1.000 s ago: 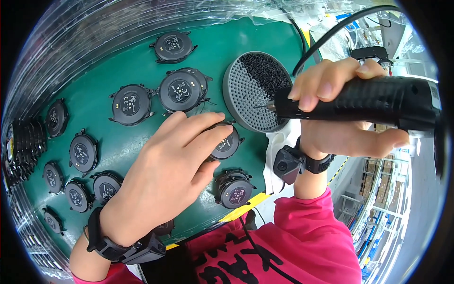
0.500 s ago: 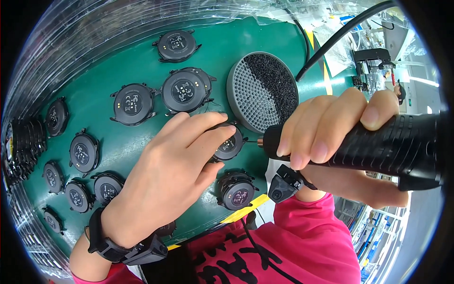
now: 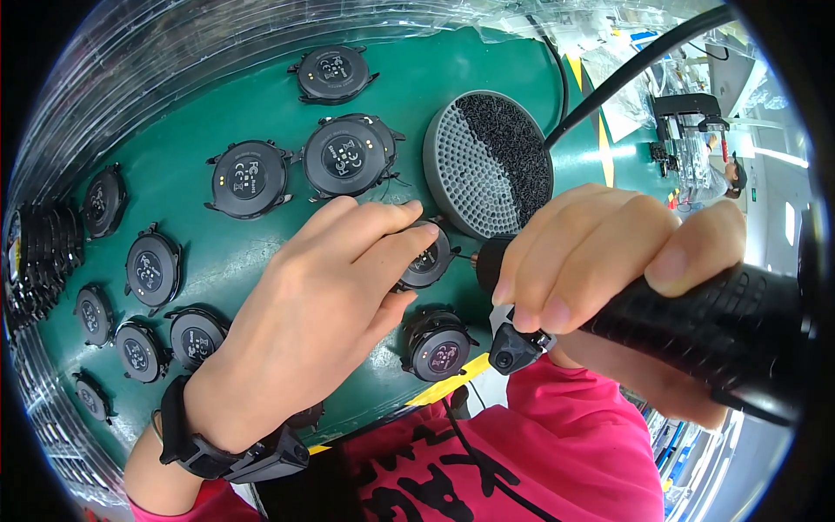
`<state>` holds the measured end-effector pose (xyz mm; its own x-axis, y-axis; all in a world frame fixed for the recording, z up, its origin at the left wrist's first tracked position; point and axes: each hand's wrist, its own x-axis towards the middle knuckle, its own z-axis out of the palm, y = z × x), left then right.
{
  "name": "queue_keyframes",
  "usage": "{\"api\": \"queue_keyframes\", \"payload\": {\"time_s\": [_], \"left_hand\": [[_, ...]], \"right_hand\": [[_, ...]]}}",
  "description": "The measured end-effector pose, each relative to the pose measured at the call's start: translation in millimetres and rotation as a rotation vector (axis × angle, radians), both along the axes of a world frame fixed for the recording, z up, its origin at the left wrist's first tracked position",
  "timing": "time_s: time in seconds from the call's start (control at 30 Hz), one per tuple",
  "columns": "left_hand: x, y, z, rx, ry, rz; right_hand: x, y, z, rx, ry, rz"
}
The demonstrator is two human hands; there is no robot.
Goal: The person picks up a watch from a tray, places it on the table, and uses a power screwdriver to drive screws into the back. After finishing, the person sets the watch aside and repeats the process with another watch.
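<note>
My left hand (image 3: pixel 322 270) is closed on a round black watch case (image 3: pixel 430 264), its fingers over the left part and the back facing up. In my right hand (image 3: pixel 600 252) is a black electric screwdriver (image 3: pixel 739 326), held nearly level. Its thin bit points left at a lug on the right edge of that watch case; whether it touches a screw is too small to tell. Just below lies another watch case (image 3: pixel 439 348), apparently on top of a second one. Above my left hand sit two more, one watch case (image 3: pixel 248 178) and a thicker-looking watch case (image 3: pixel 346 158).
A round grey dimpled tray (image 3: pixel 461 178), partly covered with small black pieces, stands beyond the screwdriver. Several watch cases (image 3: pixel 152 270) lie on the green mat (image 3: pixel 400 78); a row of them (image 3: pixel 48 257) leans at the far left. A thick black cable (image 3: pixel 626 78) runs at upper right.
The screwdriver's rear end and my right hand have swung down toward me, while its bit stays by the watch case's right edge. My left hand keeps its hold, almost unmoved.
</note>
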<state>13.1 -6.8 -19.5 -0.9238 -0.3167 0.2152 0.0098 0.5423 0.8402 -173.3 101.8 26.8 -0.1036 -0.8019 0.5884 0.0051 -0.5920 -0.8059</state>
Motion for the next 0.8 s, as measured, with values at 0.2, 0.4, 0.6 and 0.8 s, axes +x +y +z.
{"api": "queue_keyframes", "payload": {"time_s": [0.2, 0.4, 0.6, 0.8], "left_hand": [[1.5, -0.3, -4.6, -0.040, 0.001, 0.012], [8.7, -3.1, 18.5, -0.235, 0.016, 0.040], [16.6, 36.4, 36.4, -0.158, -0.142, -0.214], [8.8, 59.2, 40.9, -0.612, -0.206, -0.271]], "right_hand": [[-4.2, -5.7, -10.9, -0.026, -0.126, 0.002], [-14.8, -4.0, -13.4, -0.111, -0.278, -0.068], [-17.7, 1.5, -8.8, -0.132, -0.391, -0.178], [-16.8, 3.2, -4.3, -0.104, -0.453, -0.199]]}}
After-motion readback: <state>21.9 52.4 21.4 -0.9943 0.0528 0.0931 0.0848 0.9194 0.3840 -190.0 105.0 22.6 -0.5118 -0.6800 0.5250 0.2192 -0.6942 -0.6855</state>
